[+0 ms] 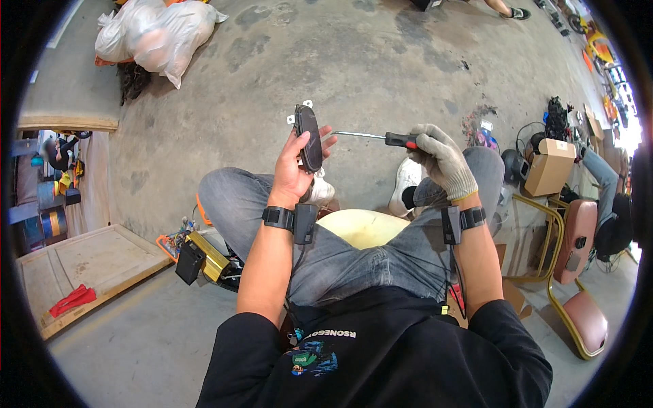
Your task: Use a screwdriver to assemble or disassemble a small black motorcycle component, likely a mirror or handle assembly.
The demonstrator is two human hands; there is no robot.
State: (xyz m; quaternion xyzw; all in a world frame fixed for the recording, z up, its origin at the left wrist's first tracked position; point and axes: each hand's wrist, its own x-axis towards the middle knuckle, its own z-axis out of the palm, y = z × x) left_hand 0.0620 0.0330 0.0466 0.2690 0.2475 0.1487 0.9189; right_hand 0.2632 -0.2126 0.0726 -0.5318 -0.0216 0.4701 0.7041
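My bare left hand [294, 170] grips a flat, dark, oval-ended device [309, 139] with small metal tabs at its upper left edge; its exact kind I cannot make out. The thumb lies along its left side and the fingers come round the right. In a light knitted glove, my right hand [441, 156] is closed around the black and red handle of a screwdriver [398, 140]. Its thin metal shaft points left, and the tip ends close to the left fingertips, just right of the device.
Below my hands, a pale yellow seat [364, 228] shows between my knees. Left are a wooden panel [102, 258] with a red cloth and a gold-and-black device [204, 255]. Right stand a cardboard box [549, 167] and a gold-framed chair [578, 251]. White plastic bags [160, 41] lie far left.
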